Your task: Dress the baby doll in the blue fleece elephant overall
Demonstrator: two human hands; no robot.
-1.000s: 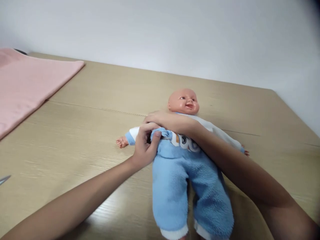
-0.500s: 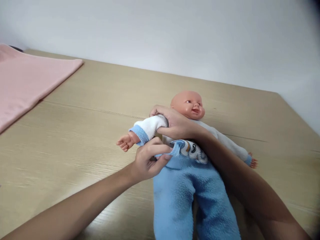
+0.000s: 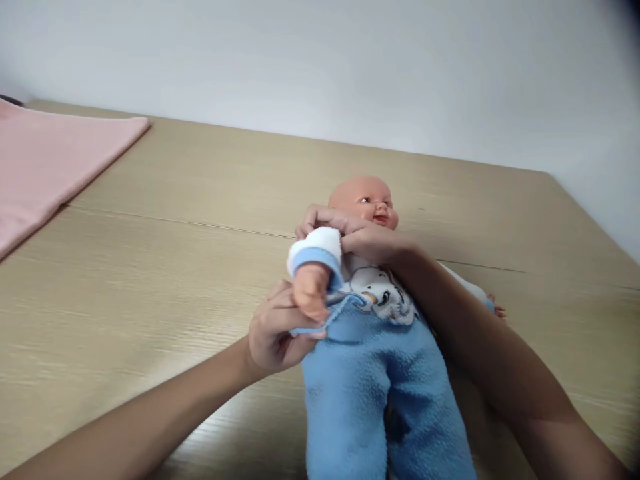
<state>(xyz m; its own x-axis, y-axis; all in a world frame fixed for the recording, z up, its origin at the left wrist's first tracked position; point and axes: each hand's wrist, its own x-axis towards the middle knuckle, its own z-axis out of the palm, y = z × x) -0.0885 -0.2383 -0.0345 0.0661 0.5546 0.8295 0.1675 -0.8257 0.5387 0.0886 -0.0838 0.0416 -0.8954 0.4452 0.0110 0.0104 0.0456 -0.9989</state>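
Note:
A baby doll (image 3: 361,195) lies on its back on the wooden table, head away from me. It wears a white top with blue cuffs and fuzzy blue overalls (image 3: 345,407) with a white printed patch on the bib. My right hand (image 3: 345,230) wraps round the upper part of one white sleeve (image 3: 320,239), just below the doll's head. That doll arm bends toward me, its small plastic hand (image 3: 311,290) over my left fingers. Pinched between thumb and fingers, my left hand (image 3: 277,327) holds the blue edge of the overalls.
At the left lies a pink cloth (image 3: 55,157) on the table (image 3: 200,180). A pale wall (image 3: 320,73) rises behind the table's far edge. The doll's other arm (image 3: 470,288) stretches out to the right, partly behind my right forearm.
The doll's held arm has swung from pointing left to pointing down toward me. My left hand has shifted slightly left, pulling the overalls' edge, and more of the bib patch shows.

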